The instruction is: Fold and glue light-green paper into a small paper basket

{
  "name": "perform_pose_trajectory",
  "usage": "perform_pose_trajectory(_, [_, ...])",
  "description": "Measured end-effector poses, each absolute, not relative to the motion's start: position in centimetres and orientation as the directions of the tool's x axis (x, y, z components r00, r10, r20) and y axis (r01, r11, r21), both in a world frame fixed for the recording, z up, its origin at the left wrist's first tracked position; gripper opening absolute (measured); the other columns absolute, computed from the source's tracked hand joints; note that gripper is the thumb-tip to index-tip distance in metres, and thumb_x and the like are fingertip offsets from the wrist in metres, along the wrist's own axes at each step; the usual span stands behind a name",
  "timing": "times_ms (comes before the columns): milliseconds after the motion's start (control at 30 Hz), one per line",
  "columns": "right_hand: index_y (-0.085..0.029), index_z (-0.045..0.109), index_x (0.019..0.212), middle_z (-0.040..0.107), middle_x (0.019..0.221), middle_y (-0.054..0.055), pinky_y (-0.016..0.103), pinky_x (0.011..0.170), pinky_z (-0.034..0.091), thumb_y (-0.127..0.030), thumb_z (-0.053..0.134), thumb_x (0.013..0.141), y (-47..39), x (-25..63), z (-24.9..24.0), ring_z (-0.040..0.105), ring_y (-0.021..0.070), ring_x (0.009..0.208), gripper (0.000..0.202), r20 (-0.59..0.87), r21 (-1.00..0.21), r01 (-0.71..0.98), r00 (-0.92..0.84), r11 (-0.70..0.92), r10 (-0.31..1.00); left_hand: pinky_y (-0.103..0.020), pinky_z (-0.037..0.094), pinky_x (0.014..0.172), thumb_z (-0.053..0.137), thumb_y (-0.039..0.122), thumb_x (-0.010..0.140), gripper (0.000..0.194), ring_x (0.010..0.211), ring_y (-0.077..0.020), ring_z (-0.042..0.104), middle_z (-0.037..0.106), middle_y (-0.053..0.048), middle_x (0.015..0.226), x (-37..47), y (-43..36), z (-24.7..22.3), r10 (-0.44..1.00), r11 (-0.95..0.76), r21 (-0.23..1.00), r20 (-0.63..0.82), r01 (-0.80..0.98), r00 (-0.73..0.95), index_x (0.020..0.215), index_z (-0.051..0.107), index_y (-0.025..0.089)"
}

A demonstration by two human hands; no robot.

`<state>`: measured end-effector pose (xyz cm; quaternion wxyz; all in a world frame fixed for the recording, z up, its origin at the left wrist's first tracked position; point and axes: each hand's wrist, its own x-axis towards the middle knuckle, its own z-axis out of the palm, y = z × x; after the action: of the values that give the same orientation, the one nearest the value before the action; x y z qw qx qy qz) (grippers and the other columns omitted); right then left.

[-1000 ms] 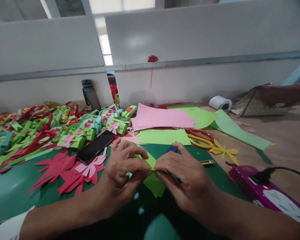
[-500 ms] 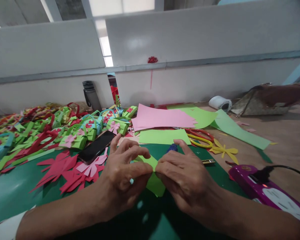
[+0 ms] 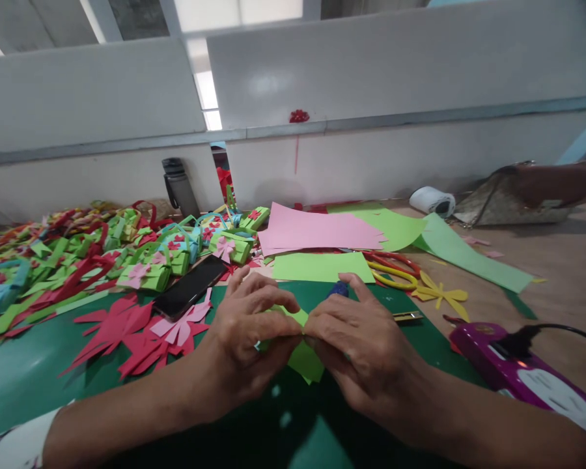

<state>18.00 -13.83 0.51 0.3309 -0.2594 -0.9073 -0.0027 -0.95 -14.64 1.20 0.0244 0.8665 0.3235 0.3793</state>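
A small piece of bright green paper point(image 3: 306, 365) is pinched between both hands above the green cutting mat point(image 3: 39, 371). My left hand point(image 3: 254, 332) grips it by thumb and index finger, its other fingers curled loosely. From the right, my right hand point(image 3: 356, 339) holds the same paper, fingertips meeting those of the left; its little finger sticks up. The hands cover much of the paper, so its full shape is hidden. Just behind the right hand lies a dark blue object point(image 3: 339, 288), partly covered. Pink and red paper flower cut-outs point(image 3: 180, 326) lie left of my left hand.
Behind are a black phone point(image 3: 190, 286), pink paper sheets point(image 3: 322, 228) and yellow-handled scissors point(image 3: 393, 275). Paper bags point(image 3: 146, 273) heap at left beside a grey bottle point(image 3: 180, 189). At right sit a purple power strip point(image 3: 512, 365), a yellow paper flower point(image 3: 439, 293) and a handbag point(image 3: 522, 195).
My left hand has shifted slightly right, and its raised fingers have curled a little more. The fingertips of both hands still meet on the green paper.
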Motion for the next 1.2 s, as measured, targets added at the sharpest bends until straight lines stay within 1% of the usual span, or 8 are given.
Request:
perform_pose_trajectory(367, [-0.014, 0.059, 0.076, 0.06, 0.071, 0.002, 0.049, 0.098, 0.019, -0.004, 0.045, 0.074, -14.0, 18.3, 0.9, 0.051, 0.0145, 0.066, 0.018, 0.581, -0.18, 0.491, -0.646, 0.852, 0.495, -0.046, 0.035, 0.089, 0.055, 0.005, 0.075, 0.017, 0.092, -0.0204, 0.05, 0.061, -0.004, 0.097, -1.7, -14.9, 2.7, 0.569, -0.8, 0.273, 0.63, 0.535, 0.529, 0.073, 0.062, 0.02])
perform_pose_trajectory(567, [-0.016, 0.057, 0.073, 0.056, 0.068, 0.0, 0.046, 0.096, 0.02, -0.007, 0.045, 0.077, -13.5, 18.3, 0.9, 0.049, 0.0134, 0.065, 0.015, 0.562, -0.2, 0.518, -0.634, 0.832, 0.531, -0.045, 0.034, 0.092, 0.053, 0.003, 0.076, 0.018, 0.094, -0.0194, 0.051, 0.057, -0.003, 0.1, -2.4, -15.0, 3.4, 0.59, -0.794, 0.336, 0.627, 0.506, 0.509, 0.074, 0.058, 0.02])
perform_pose_trajectory(700, [-0.016, 0.057, 0.071, 0.053, 0.063, -0.002, 0.043, 0.095, 0.021, -0.006, 0.044, 0.079, -13.4, 18.3, 0.9, 0.047, 0.0118, 0.061, 0.017, 0.561, -0.224, 0.548, -0.603, 0.806, 0.566, -0.035, 0.04, 0.077, 0.045, 0.007, 0.084, 0.013, 0.079, -0.0159, 0.05, 0.054, -0.003, 0.084, -2.8, -15.0, 3.7, 0.674, -0.722, 0.41, 0.6, 0.557, 0.431, 0.077, 0.049, 0.018])
perform_pose_trajectory(767, [-0.016, 0.057, 0.072, 0.054, 0.064, -0.002, 0.042, 0.095, 0.021, -0.007, 0.045, 0.079, -13.5, 18.3, 0.9, 0.048, 0.0117, 0.062, 0.017, 0.565, -0.237, 0.537, -0.602, 0.81, 0.564, -0.032, 0.038, 0.067, 0.038, 0.009, 0.087, 0.016, 0.069, -0.015, 0.044, 0.047, -0.001, 0.072, -2.7, -14.9, 3.4, 0.68, -0.699, 0.365, 0.606, 0.615, 0.414, 0.075, 0.044, 0.018])
perform_pose_trajectory(900, [-0.016, 0.057, 0.071, 0.053, 0.063, -0.003, 0.043, 0.096, 0.02, -0.007, 0.046, 0.078, -13.7, 18.3, 0.8, 0.047, 0.0115, 0.061, 0.016, 0.569, -0.244, 0.526, -0.603, 0.815, 0.559, -0.033, 0.032, 0.062, 0.036, 0.007, 0.087, 0.026, 0.057, -0.0137, 0.033, 0.035, 0.002, 0.059, -2.3, -14.7, 2.9, 0.553, -0.736, 0.144, 0.691, 0.661, 0.465, 0.064, 0.035, 0.019])
perform_pose_trajectory(1000, [-0.016, 0.058, 0.071, 0.053, 0.064, -0.002, 0.043, 0.097, 0.019, -0.008, 0.046, 0.078, -13.8, 18.2, 0.7, 0.048, 0.0118, 0.062, 0.016, 0.567, -0.247, 0.523, -0.605, 0.816, 0.559, -0.035, 0.036, 0.069, 0.043, 0.007, 0.086, 0.021, 0.063, -0.0145, 0.043, 0.051, -0.001, 0.065, -2.0, -14.5, 2.9, 0.543, -0.75, 0.15, 0.696, 0.645, 0.47, 0.067, 0.045, 0.017])
perform_pose_trajectory(1067, [-0.016, 0.058, 0.072, 0.054, 0.065, -0.002, 0.044, 0.097, 0.019, -0.008, 0.047, 0.078, -13.8, 18.2, 0.7, 0.048, 0.012, 0.062, 0.015, 0.566, -0.248, 0.521, -0.606, 0.817, 0.559, -0.038, 0.038, 0.079, 0.046, 0.006, 0.086, 0.014, 0.077, -0.017, 0.051, 0.063, -0.003, 0.08, -1.9, -14.5, 2.8, 0.529, -0.763, 0.155, 0.708, 0.627, 0.469, 0.082, 0.055, 0.017])
perform_pose_trajectory(1200, [-0.016, 0.056, 0.07, 0.056, 0.066, -0.001, 0.046, 0.099, 0.018, -0.007, 0.046, 0.078, -14.0, 18.1, 0.6, 0.049, 0.0123, 0.063, 0.016, 0.581, -0.24, 0.506, -0.609, 0.829, 0.54, -0.049, 0.026, 0.102, 0.057, 0.02, 0.084, 0.015, 0.108, -0.0245, 0.048, 0.066, -0.006, 0.108, -1.5, -14.5, 1.6, 0.49, -0.794, 0.091, 0.681, 0.602, 0.544, 0.099, 0.06, 0.02])
